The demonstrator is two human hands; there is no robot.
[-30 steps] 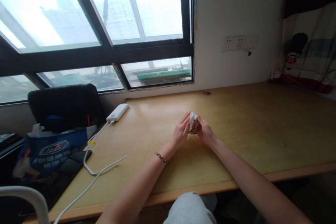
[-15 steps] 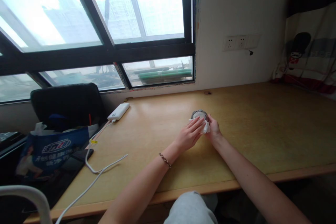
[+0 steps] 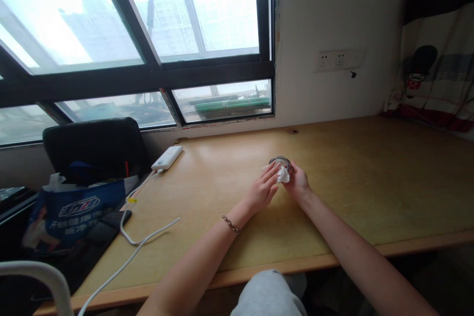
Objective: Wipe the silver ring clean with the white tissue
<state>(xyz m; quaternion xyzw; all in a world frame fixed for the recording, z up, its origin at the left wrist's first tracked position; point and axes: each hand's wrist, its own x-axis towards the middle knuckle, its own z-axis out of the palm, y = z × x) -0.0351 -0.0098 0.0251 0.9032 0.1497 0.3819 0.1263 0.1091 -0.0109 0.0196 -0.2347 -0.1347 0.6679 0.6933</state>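
Observation:
Over the wooden desk (image 3: 207, 182), my right hand (image 3: 299, 183) grips a small round object with a dark, ornate-looking metallic rim (image 3: 283, 159) by its right side. Its exact kind I cannot make out; it looks like a little dish or a mirror. My left hand (image 3: 262, 190) presses a crumpled white tissue (image 3: 283, 175) against the object's face, with its fingers fairly straight and close together. Fingers and tissue hide much of the lower part. A braided bracelet (image 3: 231, 224) circles my left wrist.
A white power bank (image 3: 167, 158) lies at the desk's left edge, its white cable (image 3: 128, 240) trailing over the front left. Left of the desk are a black chair (image 3: 94, 143) and a blue bag (image 3: 79, 207). Wall sockets (image 3: 338, 60) sit above the back edge.
My left hand has slid slightly left and down across the round object, and the tissue is more bunched up. The round object appears tilted differently in my right hand.

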